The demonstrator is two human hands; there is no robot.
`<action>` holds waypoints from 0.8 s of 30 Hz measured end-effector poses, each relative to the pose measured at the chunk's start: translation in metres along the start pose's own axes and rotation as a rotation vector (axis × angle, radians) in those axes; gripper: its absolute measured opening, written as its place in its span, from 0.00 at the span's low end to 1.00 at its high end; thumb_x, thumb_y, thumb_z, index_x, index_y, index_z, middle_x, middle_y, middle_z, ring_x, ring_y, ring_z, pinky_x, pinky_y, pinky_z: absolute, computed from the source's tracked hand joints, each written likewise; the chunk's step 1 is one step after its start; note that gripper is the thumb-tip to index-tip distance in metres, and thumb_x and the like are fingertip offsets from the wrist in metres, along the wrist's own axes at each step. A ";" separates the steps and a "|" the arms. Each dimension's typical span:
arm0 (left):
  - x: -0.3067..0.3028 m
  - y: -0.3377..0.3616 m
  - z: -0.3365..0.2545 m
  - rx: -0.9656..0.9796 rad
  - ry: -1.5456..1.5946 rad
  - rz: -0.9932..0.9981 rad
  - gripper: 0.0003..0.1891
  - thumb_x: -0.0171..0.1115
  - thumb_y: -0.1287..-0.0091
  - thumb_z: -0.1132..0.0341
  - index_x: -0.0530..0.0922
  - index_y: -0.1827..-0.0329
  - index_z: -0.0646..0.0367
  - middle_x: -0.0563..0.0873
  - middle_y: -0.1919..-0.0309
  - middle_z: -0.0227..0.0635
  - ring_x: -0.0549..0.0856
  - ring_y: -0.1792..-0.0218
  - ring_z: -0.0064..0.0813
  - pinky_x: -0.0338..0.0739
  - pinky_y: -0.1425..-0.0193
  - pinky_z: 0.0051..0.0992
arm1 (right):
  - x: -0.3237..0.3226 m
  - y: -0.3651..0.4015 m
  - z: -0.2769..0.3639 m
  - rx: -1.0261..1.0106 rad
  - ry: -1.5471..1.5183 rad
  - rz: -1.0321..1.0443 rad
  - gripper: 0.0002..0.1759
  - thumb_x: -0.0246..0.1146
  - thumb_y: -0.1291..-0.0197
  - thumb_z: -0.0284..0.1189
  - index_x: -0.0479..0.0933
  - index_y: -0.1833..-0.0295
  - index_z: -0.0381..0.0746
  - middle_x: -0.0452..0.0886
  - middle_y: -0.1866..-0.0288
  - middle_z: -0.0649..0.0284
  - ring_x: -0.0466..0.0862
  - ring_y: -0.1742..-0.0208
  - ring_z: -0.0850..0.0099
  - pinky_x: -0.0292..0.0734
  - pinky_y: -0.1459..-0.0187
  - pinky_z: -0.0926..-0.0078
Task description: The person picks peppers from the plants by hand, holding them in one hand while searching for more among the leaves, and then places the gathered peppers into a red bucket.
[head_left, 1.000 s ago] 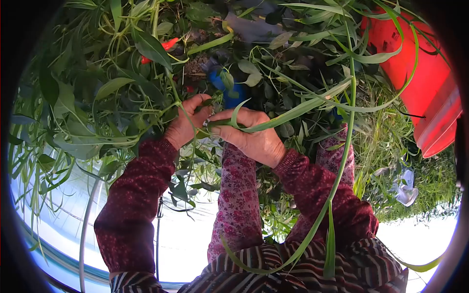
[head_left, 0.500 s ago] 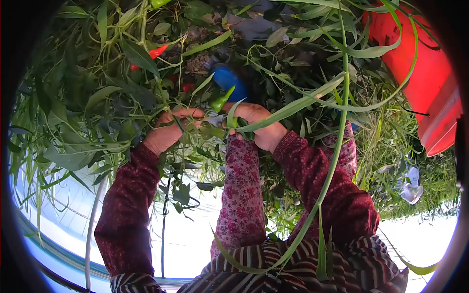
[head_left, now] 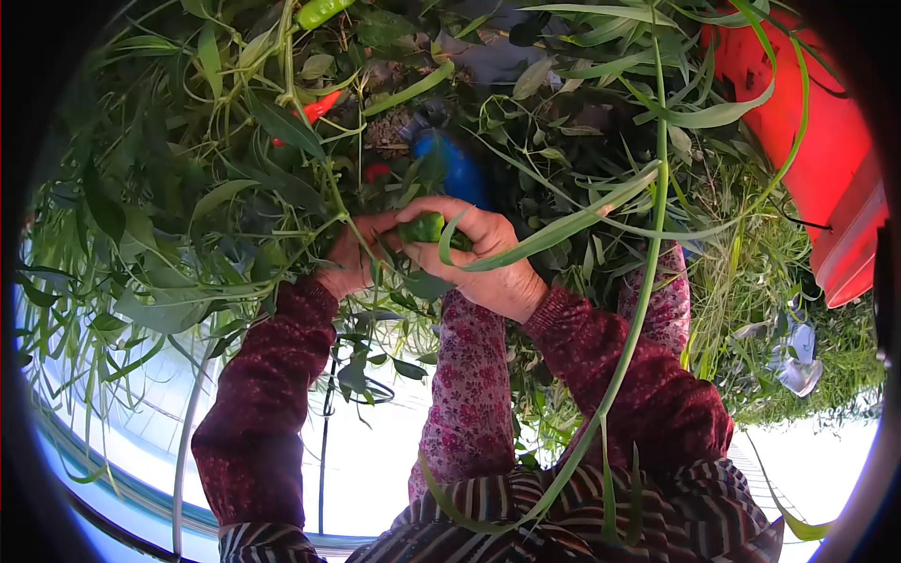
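My right hand [head_left: 493, 258] has its thumb and fingers closed round a green pepper [head_left: 424, 228] near the middle of the view. My left hand [head_left: 355, 253] is just beside it, its fingers bent among the stems and leaves and partly hidden by them. What it holds, if anything, is covered. Red peppers [head_left: 322, 106] hang on the plant above my left hand, and another green pepper [head_left: 322, 11] is at the top edge. A long leaf [head_left: 563, 220] crosses in front of my right hand.
A red container [head_left: 798, 141] stands at the upper right. My blue shoe [head_left: 449, 169] is beyond my hands. Dense pepper foliage [head_left: 160, 216] fills the left side. A long grass stem [head_left: 648, 310] arches over my right arm. Clear plastic [head_left: 800, 361] lies in the grass.
My hands have come closer together. My right hand has closed round the green pepper, which stood upright between the hands before. The view has shifted slightly.
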State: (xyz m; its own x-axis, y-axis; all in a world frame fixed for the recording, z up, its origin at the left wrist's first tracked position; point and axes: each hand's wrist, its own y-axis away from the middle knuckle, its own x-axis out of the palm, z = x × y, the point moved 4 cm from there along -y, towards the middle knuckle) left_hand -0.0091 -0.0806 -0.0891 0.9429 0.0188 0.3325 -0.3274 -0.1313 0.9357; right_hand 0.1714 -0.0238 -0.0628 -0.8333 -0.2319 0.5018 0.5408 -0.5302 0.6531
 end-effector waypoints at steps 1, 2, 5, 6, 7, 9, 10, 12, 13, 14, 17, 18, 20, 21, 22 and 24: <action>-0.005 -0.002 0.009 -0.057 -0.069 -0.025 0.14 0.60 0.39 0.71 0.78 0.50 0.60 0.83 0.62 0.30 0.80 0.63 0.18 0.75 0.58 0.22 | -0.001 -0.001 0.011 0.025 -0.193 0.015 0.15 0.61 0.42 0.19 0.75 0.48 0.39 0.79 0.56 0.68 0.77 0.54 0.81 0.74 0.51 0.80; -0.010 -0.004 0.017 -0.115 -0.137 -0.045 0.14 0.60 0.38 0.70 0.78 0.49 0.60 0.83 0.61 0.29 0.79 0.60 0.17 0.74 0.55 0.21 | -0.003 -0.002 0.016 0.046 -0.385 0.028 0.16 0.61 0.42 0.18 0.75 0.47 0.40 0.79 0.56 0.68 0.77 0.53 0.80 0.74 0.50 0.80; 0.021 -0.017 0.002 0.105 -0.288 -0.046 0.21 0.56 0.41 0.76 0.73 0.42 0.61 0.81 0.55 0.32 0.80 0.50 0.26 0.73 0.45 0.24 | -0.018 -0.003 0.020 0.154 -0.745 0.023 0.17 0.60 0.40 0.25 0.73 0.44 0.40 0.78 0.57 0.67 0.77 0.55 0.80 0.74 0.53 0.78; 0.030 -0.022 -0.005 0.115 -0.297 -0.050 0.21 0.56 0.41 0.76 0.73 0.42 0.61 0.81 0.55 0.32 0.80 0.50 0.26 0.73 0.45 0.24 | -0.025 -0.005 0.022 0.145 -0.680 -0.085 0.18 0.60 0.39 0.28 0.72 0.43 0.40 0.78 0.58 0.68 0.77 0.56 0.80 0.74 0.55 0.77; 0.036 -0.023 -0.012 0.229 -0.323 -0.101 0.23 0.57 0.42 0.76 0.71 0.40 0.59 0.78 0.48 0.33 0.77 0.46 0.28 0.72 0.42 0.26 | -0.026 -0.007 0.021 0.168 -0.713 -0.114 0.20 0.60 0.39 0.33 0.71 0.42 0.40 0.77 0.60 0.67 0.77 0.61 0.77 0.73 0.59 0.75; 0.044 -0.019 -0.022 0.347 -0.356 -0.154 0.25 0.57 0.42 0.76 0.69 0.38 0.56 0.74 0.42 0.35 0.75 0.41 0.29 0.70 0.39 0.27 | -0.031 -0.012 0.027 0.172 -0.872 -0.107 0.20 0.62 0.39 0.33 0.72 0.42 0.40 0.77 0.62 0.67 0.78 0.64 0.76 0.75 0.61 0.76; 0.048 -0.017 -0.023 0.329 -0.500 -0.157 0.27 0.57 0.42 0.74 0.66 0.36 0.56 0.71 0.40 0.36 0.73 0.40 0.33 0.69 0.38 0.29 | -0.034 -0.013 0.029 0.185 -1.028 -0.104 0.20 0.63 0.40 0.33 0.73 0.42 0.41 0.77 0.63 0.68 0.79 0.67 0.75 0.76 0.63 0.76; 0.056 -0.013 -0.031 0.303 -0.719 -0.169 0.31 0.56 0.42 0.72 0.62 0.32 0.55 0.68 0.37 0.39 0.71 0.38 0.38 0.66 0.35 0.31 | -0.040 -0.015 0.033 0.182 -1.090 -0.045 0.23 0.62 0.39 0.38 0.71 0.40 0.45 0.76 0.65 0.65 0.79 0.67 0.71 0.76 0.66 0.74; 0.064 -0.010 -0.042 0.297 -0.794 -0.176 0.32 0.56 0.42 0.72 0.60 0.31 0.55 0.66 0.35 0.40 0.70 0.37 0.40 0.66 0.34 0.32 | -0.043 -0.015 0.033 0.169 -1.104 -0.048 0.24 0.61 0.38 0.39 0.69 0.38 0.45 0.76 0.65 0.64 0.79 0.68 0.71 0.76 0.66 0.75; 0.071 -0.002 -0.057 0.402 -0.918 -0.276 0.31 0.55 0.41 0.72 0.60 0.32 0.58 0.67 0.37 0.41 0.70 0.37 0.41 0.66 0.35 0.33 | -0.045 -0.016 0.034 0.158 -1.119 -0.051 0.25 0.60 0.38 0.40 0.68 0.37 0.45 0.76 0.65 0.63 0.79 0.68 0.72 0.76 0.67 0.75; 0.088 0.013 -0.105 0.735 -0.947 -0.600 0.27 0.49 0.39 0.77 0.60 0.34 0.66 0.69 0.39 0.50 0.71 0.39 0.47 0.66 0.36 0.35 | -0.047 -0.018 0.043 0.137 -1.098 -0.079 0.25 0.59 0.37 0.39 0.66 0.36 0.45 0.76 0.66 0.62 0.79 0.68 0.72 0.75 0.68 0.77; 0.083 0.009 -0.111 0.738 -0.950 -0.604 0.27 0.49 0.39 0.77 0.60 0.34 0.66 0.69 0.39 0.50 0.71 0.39 0.47 0.66 0.36 0.35 | -0.048 -0.019 0.046 0.134 -1.098 -0.073 0.25 0.59 0.37 0.39 0.66 0.36 0.45 0.76 0.66 0.62 0.79 0.68 0.72 0.75 0.68 0.77; 0.064 0.003 -0.118 0.710 -0.912 -0.760 0.29 0.49 0.43 0.80 0.60 0.34 0.66 0.69 0.40 0.54 0.72 0.40 0.50 0.66 0.36 0.35 | -0.047 -0.019 0.049 0.145 -1.074 -0.091 0.24 0.58 0.36 0.39 0.66 0.37 0.44 0.77 0.66 0.62 0.79 0.68 0.73 0.74 0.69 0.78; 0.056 -0.005 -0.111 0.713 -1.021 -0.816 0.30 0.51 0.45 0.80 0.60 0.35 0.66 0.69 0.41 0.54 0.72 0.42 0.52 0.67 0.38 0.37 | -0.046 -0.019 0.049 0.167 -1.067 -0.106 0.23 0.58 0.36 0.38 0.67 0.37 0.44 0.76 0.67 0.62 0.79 0.68 0.72 0.74 0.70 0.78; 0.052 -0.015 -0.104 0.717 -1.020 -0.823 0.30 0.51 0.45 0.80 0.60 0.35 0.66 0.69 0.41 0.54 0.72 0.42 0.52 0.67 0.38 0.37 | -0.044 -0.020 0.051 0.166 -1.064 -0.098 0.23 0.58 0.36 0.38 0.67 0.37 0.44 0.76 0.67 0.62 0.79 0.68 0.72 0.74 0.70 0.78; 0.044 -0.038 -0.090 0.684 -1.136 -0.989 0.30 0.51 0.45 0.80 0.60 0.35 0.66 0.70 0.42 0.53 0.73 0.44 0.52 0.68 0.40 0.36 | -0.039 -0.023 0.056 0.130 -1.025 -0.050 0.25 0.59 0.37 0.39 0.66 0.37 0.44 0.75 0.68 0.62 0.79 0.68 0.72 0.74 0.70 0.78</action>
State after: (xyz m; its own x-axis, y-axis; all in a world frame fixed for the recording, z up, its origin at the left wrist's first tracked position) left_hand 0.0395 0.0141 -0.0993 0.4173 -0.2918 -0.8607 0.1843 -0.9002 0.3946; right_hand 0.1975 0.0433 -0.0658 -0.3906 0.6262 0.6748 0.5673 -0.4135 0.7122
